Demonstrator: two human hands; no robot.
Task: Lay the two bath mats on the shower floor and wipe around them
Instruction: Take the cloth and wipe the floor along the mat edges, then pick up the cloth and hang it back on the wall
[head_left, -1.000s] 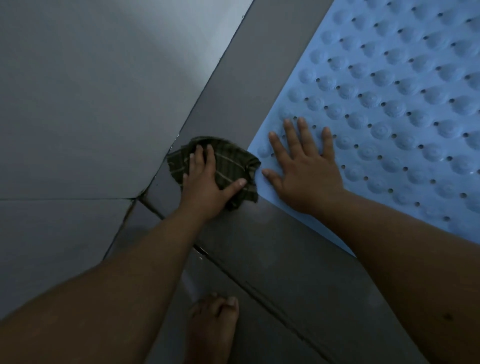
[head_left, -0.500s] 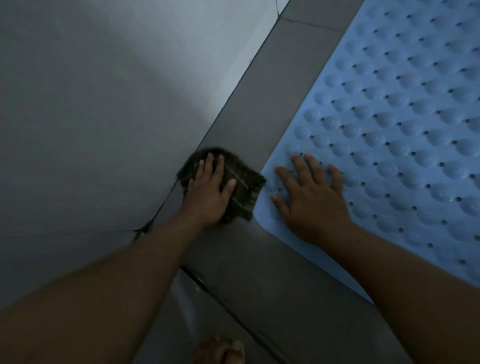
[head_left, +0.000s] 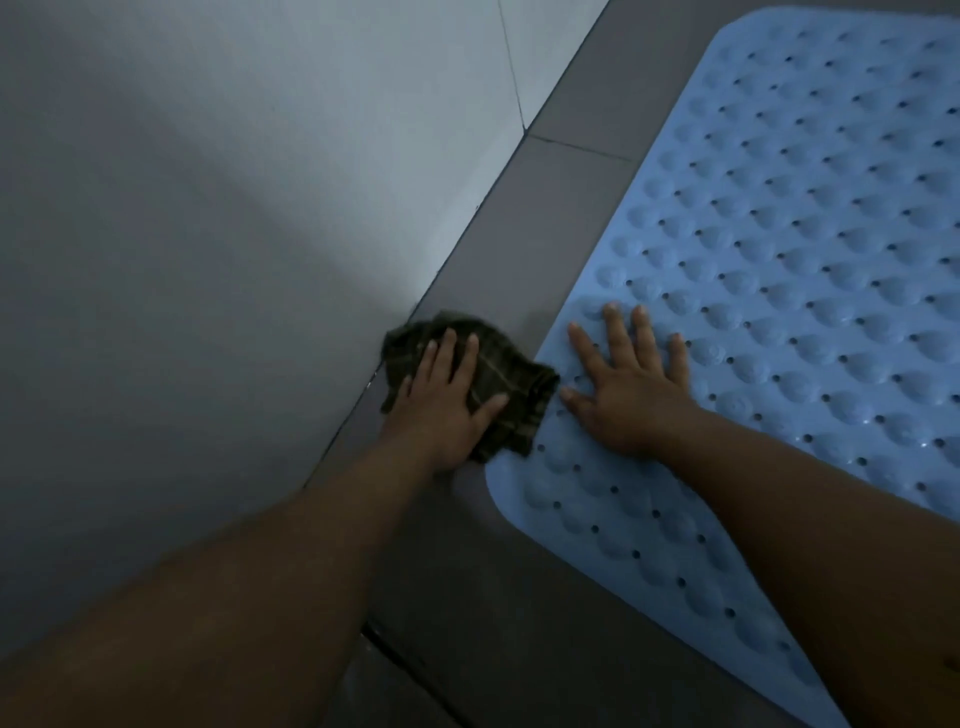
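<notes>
The shower floor (head_left: 566, 218) under me is dark grey tile, with grout lines crossing it and a strip of it running bare between the pale wall and the mat. A blue bath mat (head_left: 810, 249) lies flat on it, covered in rounded bumps and small holes, its rounded corner near me. Only this one mat shows. A dark checked cloth (head_left: 511, 382) lies crumpled on the tile in that strip, one edge against the foot of the wall and the other touching the mat's side. The tile beyond the cloth looks faintly streaked.
</notes>
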